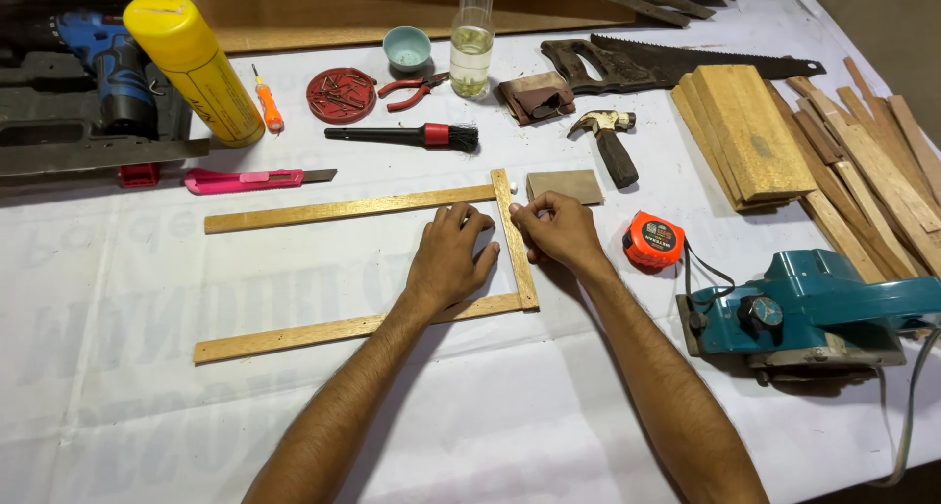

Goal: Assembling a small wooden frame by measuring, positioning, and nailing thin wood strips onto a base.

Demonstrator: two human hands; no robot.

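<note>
Frame centre, on the white worktop (549, 435): left hand (449, 259) lies flat, released, inside the wooden frame. Right hand (557, 229) pinches the short upright strip (514, 237) just beside it.

The scene is bright and evenly lit, with soft light from above. The white table cover (490, 416) shows no strong glare. Short, soft shadows lie under both arms and beside the blue power tool (814, 313). The picture is sharp in the middle; straight edges bend slightly near the borders.
</note>
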